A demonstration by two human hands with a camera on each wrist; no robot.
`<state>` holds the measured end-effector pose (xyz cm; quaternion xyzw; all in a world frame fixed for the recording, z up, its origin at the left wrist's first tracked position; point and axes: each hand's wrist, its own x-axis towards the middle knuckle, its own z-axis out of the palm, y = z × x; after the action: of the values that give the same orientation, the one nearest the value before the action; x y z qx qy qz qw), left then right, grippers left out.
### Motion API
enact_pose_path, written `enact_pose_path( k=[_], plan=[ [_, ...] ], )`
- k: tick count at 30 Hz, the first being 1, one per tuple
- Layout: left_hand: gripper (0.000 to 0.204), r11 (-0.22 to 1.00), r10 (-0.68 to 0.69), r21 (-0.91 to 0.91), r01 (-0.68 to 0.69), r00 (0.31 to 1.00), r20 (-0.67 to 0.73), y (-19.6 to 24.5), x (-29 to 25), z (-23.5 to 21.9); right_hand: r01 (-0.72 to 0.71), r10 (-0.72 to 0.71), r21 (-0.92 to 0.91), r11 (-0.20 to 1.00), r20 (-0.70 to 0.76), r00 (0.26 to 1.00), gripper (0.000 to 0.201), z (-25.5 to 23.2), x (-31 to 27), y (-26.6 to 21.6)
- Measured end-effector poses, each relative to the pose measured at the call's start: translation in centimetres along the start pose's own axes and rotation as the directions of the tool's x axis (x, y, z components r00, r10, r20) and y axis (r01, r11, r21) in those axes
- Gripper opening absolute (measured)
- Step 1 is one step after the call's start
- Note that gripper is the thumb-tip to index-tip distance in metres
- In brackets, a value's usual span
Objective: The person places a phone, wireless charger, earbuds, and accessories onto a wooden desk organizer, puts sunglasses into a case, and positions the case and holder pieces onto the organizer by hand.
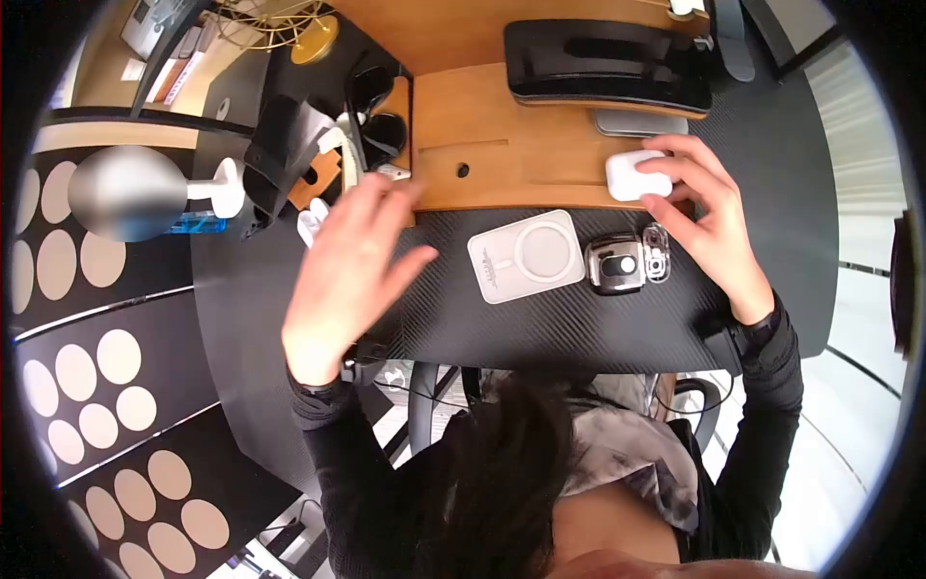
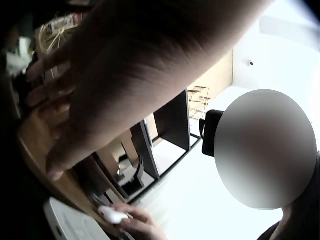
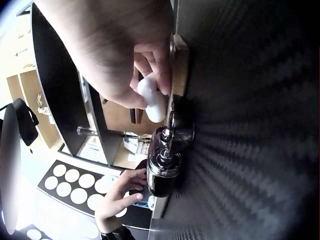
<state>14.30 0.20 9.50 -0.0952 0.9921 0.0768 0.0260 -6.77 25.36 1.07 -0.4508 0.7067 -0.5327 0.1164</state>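
Note:
My right hand (image 1: 709, 198) pinches a white earbud case (image 1: 639, 176) between thumb and fingers, over the right front edge of the wooden desk shelf (image 1: 555, 145). In the right wrist view the rounded earbud case (image 3: 151, 97) shows between the fingertips. My left hand (image 1: 352, 261), slightly blurred, is held over the desk at the shelf's left end with fingers extended and nothing held. In the left wrist view the left hand (image 2: 95, 95) is spread too. Between the hands lies a flat pale slab with a white ring (image 1: 526, 256). Right of it sits a small black device in a clear case (image 1: 622, 262).
A black case (image 1: 608, 63) lies at the back of the shelf, with a grey flat item (image 1: 641, 123) before it. Sunglasses (image 1: 384, 135) and a black holder (image 1: 280, 145) crowd the left side. A gold wire ornament (image 1: 313, 39) stands at the back left.

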Motion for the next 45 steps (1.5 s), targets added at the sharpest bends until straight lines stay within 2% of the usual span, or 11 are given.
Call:
enact_pose_path(
  k=[3,5,9,16,19,22,29,35,37,44,45],
  plan=[
    [0.045,0.969,-0.176,0.149,0.196,0.975,-0.136,-3.3,-1.8,-0.9,-0.047,0.047,-0.019,0.999,0.010,0.999,0.028,0.0,0.1,-0.4],
    [0.048,0.906,-0.401,0.133,0.402,0.915,-0.032,-5.3,-3.1,-1.3,-0.046,0.046,-0.016,0.999,0.019,0.999,0.030,0.0,0.1,-0.3],
    [0.051,0.887,-0.437,0.169,0.430,0.899,0.007,-8.1,-3.9,0.9,-0.039,0.040,-0.026,0.999,0.033,0.999,0.031,-0.1,0.1,-0.3],
    [0.057,0.833,-0.513,0.217,0.508,0.857,-0.037,-6.8,-2.6,1.2,-0.041,0.042,-0.015,0.999,0.061,0.997,0.032,-0.3,0.2,-0.1],
    [0.057,0.896,-0.389,0.195,0.399,0.917,-0.089,-7.7,-3.4,1.9,0.004,-0.002,-0.031,1.000,0.060,0.998,0.033,-0.3,0.2,0.0],
    [0.057,0.867,-0.438,0.239,0.437,0.897,-0.049,-7.5,-3.2,1.8,-0.003,0.005,-0.027,1.000,0.068,0.998,0.034,-0.3,0.2,0.0],
    [0.066,0.887,-0.398,0.232,0.398,0.916,-0.049,-7.5,-2.8,1.7,0.014,-0.013,-0.022,1.000,0.073,0.997,0.035,-0.3,0.2,0.0],
    [0.078,0.931,-0.363,-0.020,0.363,0.931,0.029,-9.3,-3.3,1.3,-0.010,0.011,-0.006,1.000,0.081,0.997,0.035,-0.4,0.1,-0.1],
    [0.083,0.938,-0.313,-0.108,0.329,0.939,0.142,-10.3,-4.0,1.3,0.012,-0.009,-0.032,0.999,0.084,0.996,0.035,-0.4,0.2,-0.1],
    [0.084,0.943,-0.323,-0.029,0.331,0.933,0.157,-9.1,-3.8,1.4,0.000,0.002,-0.022,1.000,0.095,0.995,0.035,-0.4,0.1,-0.2],
    [0.083,0.960,-0.277,-0.021,0.281,0.955,0.106,-9.2,-4.0,1.6,0.004,-0.002,-0.022,1.000,0.097,0.995,0.035,-0.5,0.1,-0.1]
  ],
)
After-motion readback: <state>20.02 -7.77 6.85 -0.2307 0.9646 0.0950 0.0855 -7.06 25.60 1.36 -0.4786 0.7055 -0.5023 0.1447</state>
